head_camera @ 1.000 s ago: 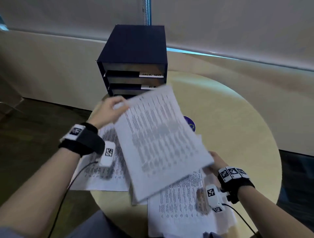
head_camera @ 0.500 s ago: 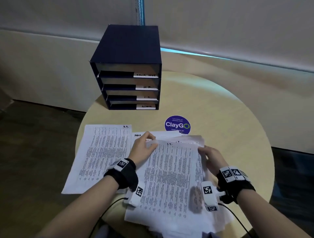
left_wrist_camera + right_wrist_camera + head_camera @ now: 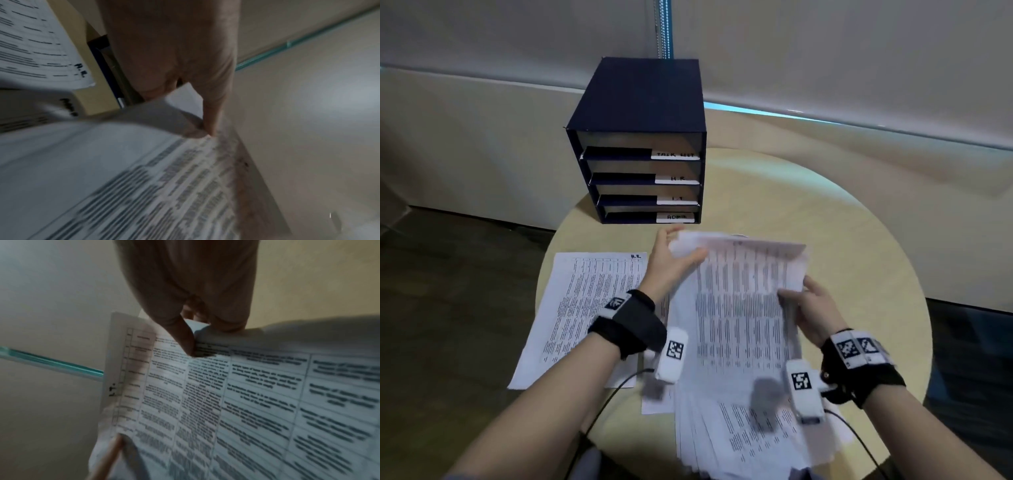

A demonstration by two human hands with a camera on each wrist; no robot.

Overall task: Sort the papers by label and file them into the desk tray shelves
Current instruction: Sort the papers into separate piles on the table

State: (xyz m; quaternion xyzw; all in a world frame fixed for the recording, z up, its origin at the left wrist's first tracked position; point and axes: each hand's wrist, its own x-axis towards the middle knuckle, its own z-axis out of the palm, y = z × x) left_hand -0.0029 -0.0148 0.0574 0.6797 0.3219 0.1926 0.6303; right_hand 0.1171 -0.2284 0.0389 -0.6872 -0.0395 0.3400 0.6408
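Observation:
A printed sheet (image 3: pixel 743 294) is lifted off the paper pile (image 3: pixel 743 435) at the table's near edge. My left hand (image 3: pixel 671 260) pinches its far left corner, thumb on top, as the left wrist view (image 3: pixel 205 129) shows. My right hand (image 3: pixel 808 308) pinches its right edge, thumb on the print (image 3: pixel 185 340). An "H.R." sheet (image 3: pixel 585 308) lies flat to the left. The dark blue desk tray (image 3: pixel 640 144) stands at the back, its shelves labelled Task List, H.R., I.T. and Admin (image 3: pixel 676 217).
The round pale wooden table (image 3: pixel 859 246) has bare surface on its right half. Its edge curves close behind the H.R. sheet, which overhangs on the left. A beige wall runs behind the tray. Cables hang from both wrist cameras.
One second ago the hands held a sheet high before the tray. Half a second ago they were down at the pile. Now another sheet's far edge is raised towards the tray.

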